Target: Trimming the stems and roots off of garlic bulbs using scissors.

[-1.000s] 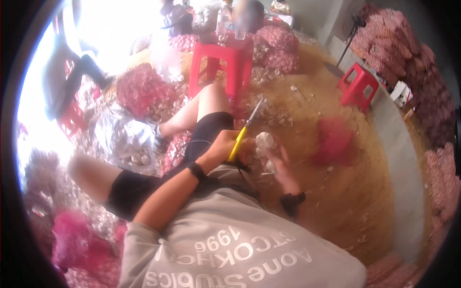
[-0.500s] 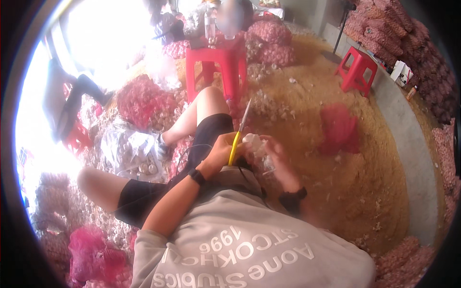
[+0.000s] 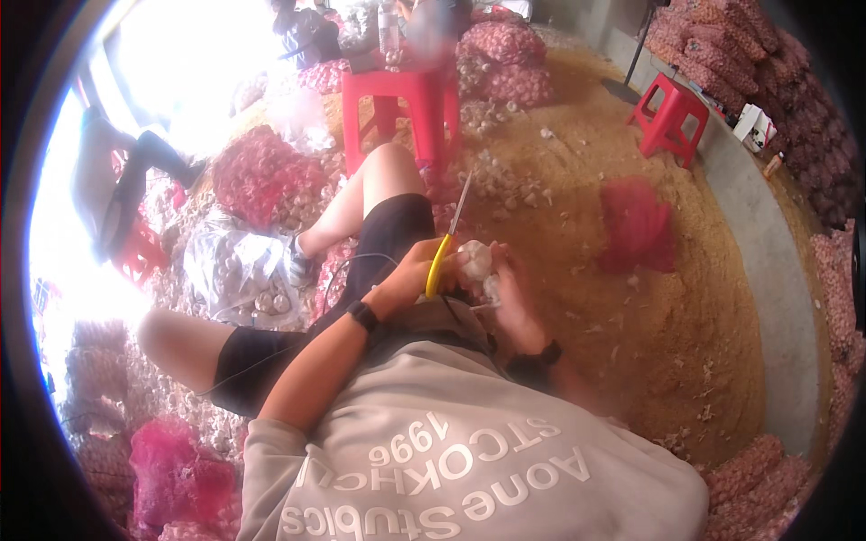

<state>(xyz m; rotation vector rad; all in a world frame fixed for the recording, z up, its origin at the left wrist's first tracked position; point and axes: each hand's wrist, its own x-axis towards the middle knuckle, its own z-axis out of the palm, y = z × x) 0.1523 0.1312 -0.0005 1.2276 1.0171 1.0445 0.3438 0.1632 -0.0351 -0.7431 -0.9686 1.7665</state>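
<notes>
Yellow-handled scissors (image 3: 437, 263) point up and away from me, their metal blades raised. My left hand (image 3: 410, 278) is closed around the handle. Beside it, over my lap, my right hand (image 3: 516, 302) has its fingers curled round a white garlic bulb (image 3: 475, 259). The left fingertips come close to this bulb or touch it; which one I cannot tell. More pale garlic or peel shows just below the bulb, in the right hand, partly hidden by the fingers.
A red stool (image 3: 397, 86) with a bottle (image 3: 389, 32) stands ahead; another red stool (image 3: 669, 119) is far right. Red netting (image 3: 637, 225) lies on the brown floor. Garlic and a clear plastic bag (image 3: 239, 270) lie left. Mesh sacks (image 3: 722, 45) are stacked right. Other people sit far left and ahead.
My right hand, blurred before, has moved slightly inward and holds steadier round the garlic. The bulb shows more fully now. The scissors stay in my left hand, and the whole view has shifted slightly.
</notes>
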